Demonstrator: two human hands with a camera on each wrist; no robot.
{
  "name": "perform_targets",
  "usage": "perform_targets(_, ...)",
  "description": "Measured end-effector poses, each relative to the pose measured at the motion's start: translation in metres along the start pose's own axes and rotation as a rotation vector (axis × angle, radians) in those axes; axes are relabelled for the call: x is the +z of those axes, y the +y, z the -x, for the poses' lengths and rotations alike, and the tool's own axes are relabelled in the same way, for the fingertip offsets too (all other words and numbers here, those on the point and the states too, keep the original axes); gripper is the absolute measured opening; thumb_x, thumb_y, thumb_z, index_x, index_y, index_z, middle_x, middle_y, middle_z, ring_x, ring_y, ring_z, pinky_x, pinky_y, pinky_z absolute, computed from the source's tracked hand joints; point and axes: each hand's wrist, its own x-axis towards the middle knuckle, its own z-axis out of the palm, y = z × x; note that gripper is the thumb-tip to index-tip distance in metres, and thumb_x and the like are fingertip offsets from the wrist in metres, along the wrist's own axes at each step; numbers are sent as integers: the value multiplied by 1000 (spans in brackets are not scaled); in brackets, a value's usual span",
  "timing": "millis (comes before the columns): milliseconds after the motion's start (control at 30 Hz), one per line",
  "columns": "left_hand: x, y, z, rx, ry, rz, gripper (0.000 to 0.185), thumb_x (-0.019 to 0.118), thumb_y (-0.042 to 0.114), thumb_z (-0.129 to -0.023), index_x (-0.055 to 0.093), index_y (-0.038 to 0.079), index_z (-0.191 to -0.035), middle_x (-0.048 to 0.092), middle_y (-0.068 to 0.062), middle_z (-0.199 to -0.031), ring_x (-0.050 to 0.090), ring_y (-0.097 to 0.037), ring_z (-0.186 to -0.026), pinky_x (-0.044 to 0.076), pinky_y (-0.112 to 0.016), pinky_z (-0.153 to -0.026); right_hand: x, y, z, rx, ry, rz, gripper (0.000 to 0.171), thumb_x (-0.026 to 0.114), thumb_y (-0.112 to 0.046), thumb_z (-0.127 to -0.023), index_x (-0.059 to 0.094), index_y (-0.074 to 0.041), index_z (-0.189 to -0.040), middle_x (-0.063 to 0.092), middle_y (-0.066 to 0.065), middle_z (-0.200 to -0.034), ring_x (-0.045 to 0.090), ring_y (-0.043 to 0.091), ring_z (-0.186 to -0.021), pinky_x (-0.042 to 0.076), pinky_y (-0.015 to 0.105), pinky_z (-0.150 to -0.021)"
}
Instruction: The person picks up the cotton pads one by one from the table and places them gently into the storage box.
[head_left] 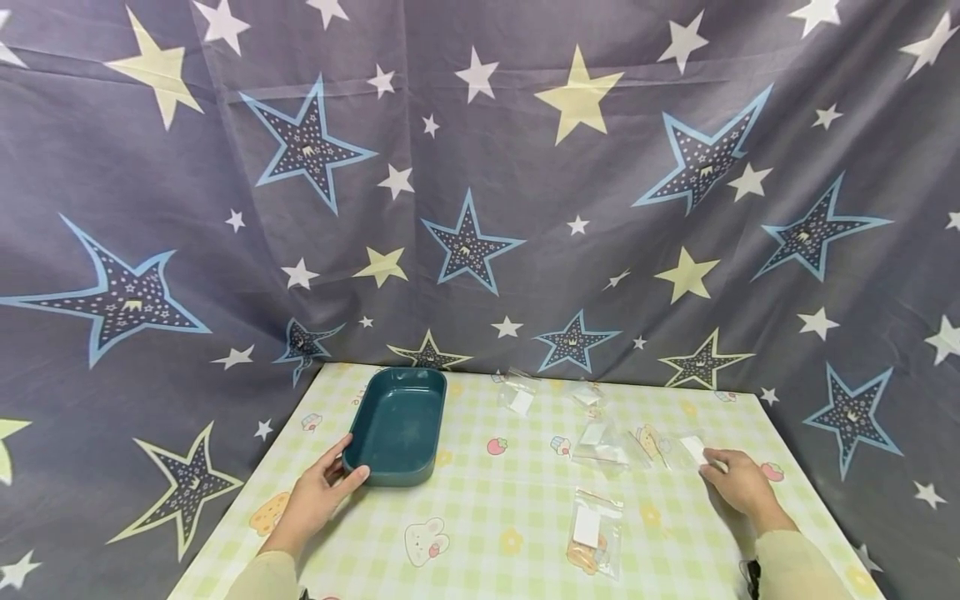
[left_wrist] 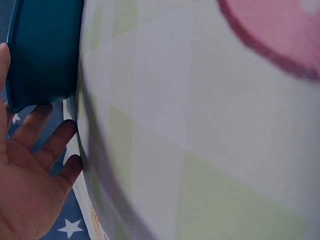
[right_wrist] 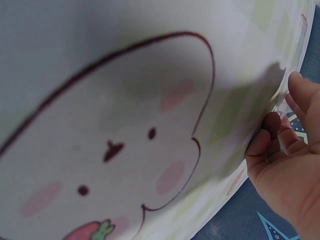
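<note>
A teal rectangular dish [head_left: 399, 478] stands at the table's left, its hollow showing nothing inside. My left hand [head_left: 318, 497] holds its near left corner, the thumb along the near wall and the fingers at the left side. In the left wrist view the dish [left_wrist: 46, 55] rises above my spread fingers. At the far right my right hand [head_left: 738, 483] pinches the edge of a small clear plastic bag [head_left: 693, 448] with a white label. In the right wrist view, the right hand's fingers [right_wrist: 272, 122] curl at the table edge; the bag is mostly hidden there.
Several more clear zip bags lie about: one in front [head_left: 596, 533] with an orange item in it, a stack [head_left: 600, 443] right of centre, and others at the back [head_left: 519, 393]. A checked cloth [head_left: 480, 500] covers the table. A starry curtain [head_left: 480, 167] hangs behind.
</note>
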Motion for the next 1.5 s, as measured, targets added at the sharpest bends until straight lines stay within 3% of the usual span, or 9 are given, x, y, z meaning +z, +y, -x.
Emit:
perform_targets(200, 1, 2, 0, -9, -1, 9, 92, 73, 63, -96, 31, 30, -171, 54, -23, -160, 53, -43, -149, 51, -54, -118, -1, -1, 1, 24, 2, -2, 52, 65, -24, -105, 59, 9, -145, 57, 38, -146, 51, 63, -136, 46, 73, -109)
perform_targets(433, 1, 2, 2, -24, -5, 6, 95, 72, 65, -95, 29, 29, -172, 54, -24, -160, 52, -43, -149, 51, -54, -118, 0, -1, 3, 65, 49, 3, 55, 74, -25, -99, 63, 11, -139, 68, 36, -131, 65, 56, -121, 53, 68, -99)
perform_targets(700, 2, -2, 4, -34, -2, 12, 99, 73, 70, -91, 30, 29, -171, 54, -24, -160, 52, -43, -149, 52, -52, -116, -5, -5, 7, 93, 155, -21, 41, 72, -16, -98, 69, 6, -131, 74, 29, -121, 70, 48, -108, 56, 61, -86)
perform_targets(1000, 2, -2, 4, -32, 4, 24, 100, 73, 71, -91, 30, 30, -171, 54, -23, -160, 53, -42, -149, 53, -51, -116, -4, -6, 9, 84, 290, -31, 33, 68, -20, -102, 75, 3, -126, 79, 22, -111, 73, 43, -96, 56, 51, -77)
perform_targets(1167, 1, -1, 4, -33, 1, 25, 100, 73, 71, -91, 30, 30, -171, 53, -23, -161, 52, -42, -149, 53, -51, -116, -2, -7, 9, 105, 314, -77, 35, 67, -23, -104, 74, 3, -127, 78, 23, -114, 73, 43, -98, 58, 49, -77)
perform_targets(1367, 0, 0, 3, -34, -3, 24, 100, 73, 71, -90, 30, 30, -171, 52, -24, -161, 52, -42, -149, 53, -51, -116, -6, -14, 9, 170, 292, -175, 41, 64, -27, -107, 71, 4, -133, 74, 28, -124, 73, 44, -105, 58, 36, -71)
perform_targets(1500, 0, 2, 3, -38, -8, 27, 100, 73, 70, -91, 29, 30, -171, 51, -24, -162, 51, -42, -150, 53, -51, -116, -10, -18, 8, 208, 288, -219, 44, 64, -31, -108, 71, 3, -135, 73, 28, -128, 75, 32, -94, 55, 27, -66)
